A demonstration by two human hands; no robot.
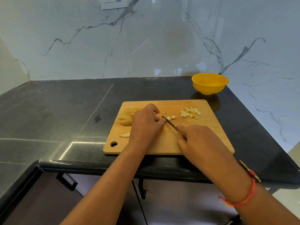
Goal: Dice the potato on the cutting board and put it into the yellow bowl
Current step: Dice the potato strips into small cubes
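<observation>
A wooden cutting board (211, 132) lies on the dark counter. Potato wedges (125, 118) are stacked at its left side, and one more wedge (125, 135) lies nearer to me. A pile of diced potato (190, 113) sits at the board's far right, with a few cubes (170, 117) beside the blade. My left hand (145, 125) has its fingers curled, pinching a potato strip that is mostly hidden under them. My right hand (194, 140) grips a small knife (169, 122), whose blade is down on the strip. The yellow bowl (209, 83) stands empty beyond the board.
The black stone counter (65, 111) runs left into a corner, with a marble wall behind and to the right. A small dark spot (97, 118) marks the counter left of the board. Cabinet doors with dark handles (67, 181) sit below the front edge.
</observation>
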